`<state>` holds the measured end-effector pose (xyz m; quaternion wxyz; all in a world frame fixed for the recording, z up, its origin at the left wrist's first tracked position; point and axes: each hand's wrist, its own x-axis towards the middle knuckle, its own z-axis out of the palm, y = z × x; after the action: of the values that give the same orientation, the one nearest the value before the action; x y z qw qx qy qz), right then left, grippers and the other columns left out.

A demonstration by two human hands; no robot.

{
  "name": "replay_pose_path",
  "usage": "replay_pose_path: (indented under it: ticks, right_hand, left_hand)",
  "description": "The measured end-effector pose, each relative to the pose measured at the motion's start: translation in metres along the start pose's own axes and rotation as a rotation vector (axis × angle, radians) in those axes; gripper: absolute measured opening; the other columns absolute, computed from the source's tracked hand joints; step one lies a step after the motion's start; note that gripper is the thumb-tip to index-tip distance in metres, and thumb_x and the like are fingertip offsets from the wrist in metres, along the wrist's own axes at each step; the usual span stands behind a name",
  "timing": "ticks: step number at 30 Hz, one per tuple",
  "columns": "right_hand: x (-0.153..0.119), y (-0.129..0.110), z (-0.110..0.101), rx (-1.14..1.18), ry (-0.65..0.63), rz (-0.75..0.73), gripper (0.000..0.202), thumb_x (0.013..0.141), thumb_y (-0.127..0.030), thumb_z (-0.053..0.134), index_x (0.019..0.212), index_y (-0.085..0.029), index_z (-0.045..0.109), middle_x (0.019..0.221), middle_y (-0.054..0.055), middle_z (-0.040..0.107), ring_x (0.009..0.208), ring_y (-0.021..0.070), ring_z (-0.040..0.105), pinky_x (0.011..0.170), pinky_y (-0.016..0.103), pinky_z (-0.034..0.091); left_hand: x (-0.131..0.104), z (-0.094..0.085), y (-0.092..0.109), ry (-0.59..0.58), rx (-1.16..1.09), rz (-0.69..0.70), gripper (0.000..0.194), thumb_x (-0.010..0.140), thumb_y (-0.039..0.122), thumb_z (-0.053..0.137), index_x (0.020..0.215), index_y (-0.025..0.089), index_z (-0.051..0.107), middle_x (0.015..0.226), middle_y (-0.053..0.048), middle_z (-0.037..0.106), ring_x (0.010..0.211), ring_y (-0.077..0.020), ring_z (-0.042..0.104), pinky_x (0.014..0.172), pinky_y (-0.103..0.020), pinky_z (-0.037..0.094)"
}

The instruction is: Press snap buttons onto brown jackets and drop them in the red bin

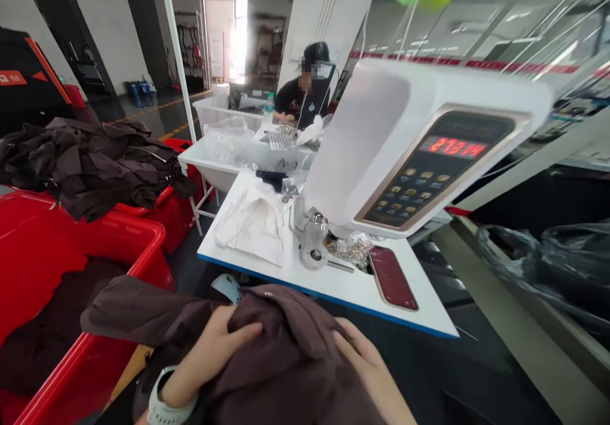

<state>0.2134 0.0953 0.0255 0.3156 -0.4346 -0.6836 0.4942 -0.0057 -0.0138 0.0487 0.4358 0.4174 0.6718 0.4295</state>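
A dark brown garment (281, 355) lies bunched across my lap in front of the white machine table. My left hand (223, 342), with a white watch on its wrist, grips the cloth, thumb on top and fingers hidden in the folds. On the other side my right hand (359, 349) holds the garment's edge, its fingers partly covered by fabric. One long piece of the garment (138, 310) stretches left over the red bin's rim. Beyond the cloth stands a white machine (372, 133) with a lit red number display and a metal lower part (314, 241).
A phone (393, 277) and a bag of small metal parts (350, 247) lie on the white table (333, 288), beside white paper (252, 222). Red bins (147, 247) with dark garments (95, 164) stand left. Behind a white tub (214, 158) sits another person (305, 88).
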Motion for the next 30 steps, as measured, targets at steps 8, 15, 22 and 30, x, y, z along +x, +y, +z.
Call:
replay_pose_path:
  ticks: [8,15,22,30]
  right_hand:
    - [0.001,0.002,0.028,-0.166,-0.14,0.065,0.047,0.075,-0.04,0.055,0.118,-0.022,0.049,0.117,0.009,0.055,0.107,0.0232,0.052,0.091,0.039,0.042]
    - [0.009,0.03,0.024,-0.163,-0.052,0.222,0.027,0.081,-0.035,0.041,0.075,-0.019,0.062,0.076,0.003,0.065,0.076,0.021,0.059,0.071,0.032,0.044]
    - [0.005,0.044,0.003,-0.45,0.228,0.273,0.026,0.076,-0.028,0.049,0.098,-0.015,0.054,0.092,0.009,0.06,0.084,0.0221,0.054,0.077,0.034,0.041]
    - [0.002,0.044,0.028,-0.161,-0.186,0.301,0.022,0.082,-0.034,0.046,0.068,-0.018,0.046,0.066,-0.001,0.048,0.065,0.0137,0.047,0.062,0.025,0.034]
  left_hand:
    - [0.009,0.038,-0.023,0.004,0.648,0.161,0.034,0.084,0.037,0.041,0.066,0.014,0.059,0.066,-0.006,0.063,0.062,-0.0181,0.057,0.06,-0.028,0.041]
    - [0.0,0.053,-0.038,-0.134,0.631,0.159,0.032,0.086,0.04,0.04,0.079,0.015,0.058,0.075,-0.007,0.064,0.072,-0.02,0.061,0.063,-0.028,0.044]
    - [0.006,0.071,-0.045,-0.249,0.806,0.128,0.033,0.091,0.034,0.03,0.077,0.015,0.052,0.073,-0.007,0.061,0.069,-0.0201,0.061,0.059,-0.028,0.043]
    - [0.043,0.06,-0.036,-0.327,0.731,0.033,0.024,0.085,0.035,0.041,0.093,0.015,0.051,0.077,-0.007,0.062,0.072,-0.0219,0.06,0.064,-0.032,0.046]
